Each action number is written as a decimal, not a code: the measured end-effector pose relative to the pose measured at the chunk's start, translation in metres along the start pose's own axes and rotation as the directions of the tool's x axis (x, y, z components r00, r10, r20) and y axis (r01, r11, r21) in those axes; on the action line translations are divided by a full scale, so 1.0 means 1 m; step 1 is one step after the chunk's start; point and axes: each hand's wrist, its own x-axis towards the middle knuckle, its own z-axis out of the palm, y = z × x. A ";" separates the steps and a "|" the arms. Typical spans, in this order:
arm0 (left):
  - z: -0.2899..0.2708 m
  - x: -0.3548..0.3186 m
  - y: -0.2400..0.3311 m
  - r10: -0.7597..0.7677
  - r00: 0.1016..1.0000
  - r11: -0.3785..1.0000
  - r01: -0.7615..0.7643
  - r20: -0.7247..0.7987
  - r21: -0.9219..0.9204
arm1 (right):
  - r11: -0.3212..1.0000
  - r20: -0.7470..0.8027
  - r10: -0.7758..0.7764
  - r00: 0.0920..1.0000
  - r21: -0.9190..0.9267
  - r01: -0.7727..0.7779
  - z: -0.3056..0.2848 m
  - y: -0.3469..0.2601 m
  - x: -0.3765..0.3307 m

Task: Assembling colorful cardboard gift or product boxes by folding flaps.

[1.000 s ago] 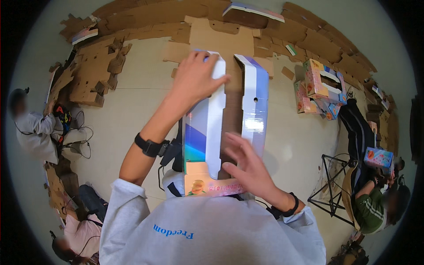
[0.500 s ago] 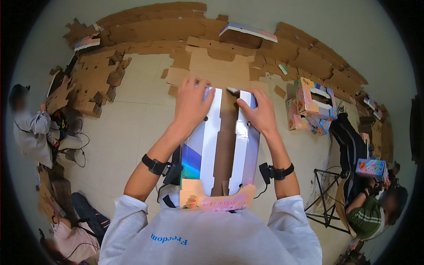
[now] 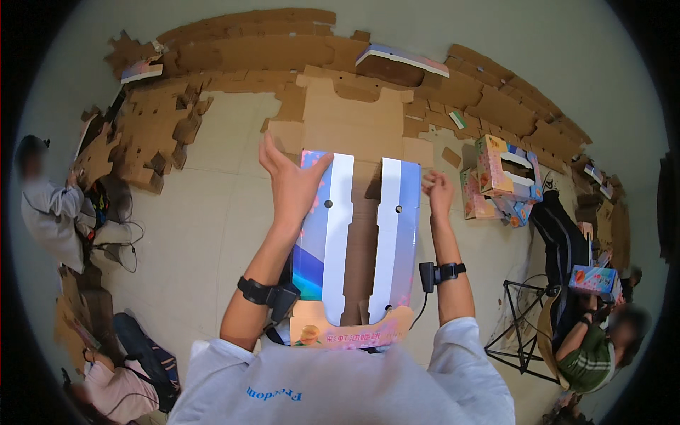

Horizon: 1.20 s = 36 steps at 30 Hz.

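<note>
A printed cardboard carton (image 3: 405, 234) stands in front of my chest, blue and purple with white inner flaps. Its two long side flaps lie folded inward, with a brown gap between them. A peach-coloured end panel (image 3: 354, 334) with a curved cutout is at the near end. At the carton's far left corner is my left hand (image 3: 287, 177), thumb against the top edge and fingers stretched outside it. My right hand (image 3: 440, 195) is off the carton, just beyond its far right side, its fingers loosely bent and apart, with nothing visible in them.
A flat brown cardboard sheet (image 3: 354, 117) extends beyond the carton. Stacked cardboard (image 3: 244, 53) lines the wall. Finished-looking printed boxes (image 3: 489, 173) sit at the right, near a black metal stand (image 3: 524, 333). Co-workers sit at left and right, one in a green top (image 3: 591, 358).
My right hand has let go of the carton's far right corner and moved outward. My left fingers have lifted and spread at the left corner. The dark gap between the flaps shows more fully.
</note>
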 end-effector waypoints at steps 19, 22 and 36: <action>-0.001 0.038 -0.029 0.071 0.927 0.978 0.008 0.369 -0.208 | 0.863 0.557 -0.048 0.829 0.440 -0.246 0.027 -0.093 0.002; 0.006 0.031 -0.021 0.054 0.970 0.912 0.049 0.238 -0.407 | 0.824 0.550 -0.128 0.825 0.523 -0.221 0.013 -0.102 -0.006; -0.026 0.029 -0.031 0.308 0.838 0.648 0.163 0.451 -0.744 | 0.977 0.553 0.018 0.833 0.169 -0.133 -0.006 -0.103 -0.058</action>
